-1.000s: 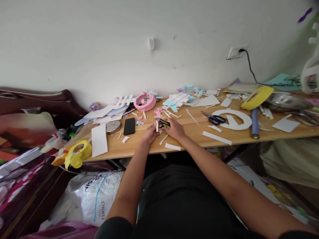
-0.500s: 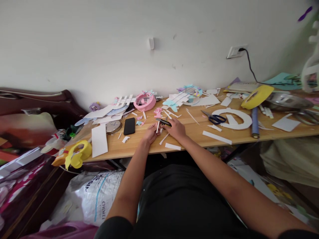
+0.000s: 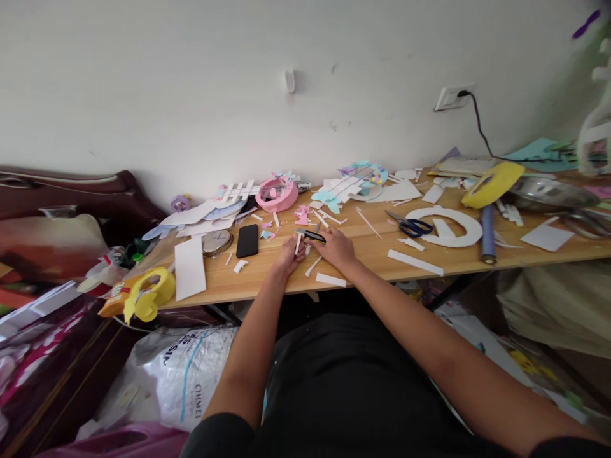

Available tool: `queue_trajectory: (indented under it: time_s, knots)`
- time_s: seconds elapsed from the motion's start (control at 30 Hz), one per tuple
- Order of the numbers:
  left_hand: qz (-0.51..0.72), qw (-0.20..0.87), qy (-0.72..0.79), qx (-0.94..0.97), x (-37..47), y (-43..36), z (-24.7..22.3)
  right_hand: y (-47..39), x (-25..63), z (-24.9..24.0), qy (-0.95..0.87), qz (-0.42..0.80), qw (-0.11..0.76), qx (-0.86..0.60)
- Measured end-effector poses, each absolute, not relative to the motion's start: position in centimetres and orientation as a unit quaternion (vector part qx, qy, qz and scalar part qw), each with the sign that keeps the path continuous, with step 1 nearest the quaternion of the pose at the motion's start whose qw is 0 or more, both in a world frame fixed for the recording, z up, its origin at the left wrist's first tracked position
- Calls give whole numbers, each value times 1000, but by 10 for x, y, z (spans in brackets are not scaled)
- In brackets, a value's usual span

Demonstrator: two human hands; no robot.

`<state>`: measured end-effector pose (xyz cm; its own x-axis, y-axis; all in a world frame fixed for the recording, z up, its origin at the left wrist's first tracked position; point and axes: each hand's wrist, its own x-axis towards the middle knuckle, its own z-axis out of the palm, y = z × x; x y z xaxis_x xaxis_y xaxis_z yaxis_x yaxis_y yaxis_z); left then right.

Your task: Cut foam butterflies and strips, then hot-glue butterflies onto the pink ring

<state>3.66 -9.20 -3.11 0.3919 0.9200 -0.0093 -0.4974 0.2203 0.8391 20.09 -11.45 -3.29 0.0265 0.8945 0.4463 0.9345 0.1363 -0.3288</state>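
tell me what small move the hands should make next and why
Probably a small, careful stroke of the knife against the white strip: the right hand grips the knife, the left hand holds the strip, and the knife's front end sits at the strip's top, though contact is unclear.

We see a black-and-yellow cutter [image 3: 315,237], a white strip [image 3: 298,243], a pink ring [image 3: 279,204], navy scissor handles [image 3: 408,225], a black phone [image 3: 247,241] and a light-brown, wood-grained table [image 3: 245,278]

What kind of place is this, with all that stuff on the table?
Probably a craft corner. The wooden table has scissors and a long white strip on it, and the right hand holds what looks like a cutter.
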Motion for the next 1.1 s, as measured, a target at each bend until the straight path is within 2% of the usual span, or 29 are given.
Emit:
queue_trajectory:
  time_s: [1.1]
  knots:
    - [491,753,260,353,34,-91,-25,-120,194,-29,-722,-44,265,-638]
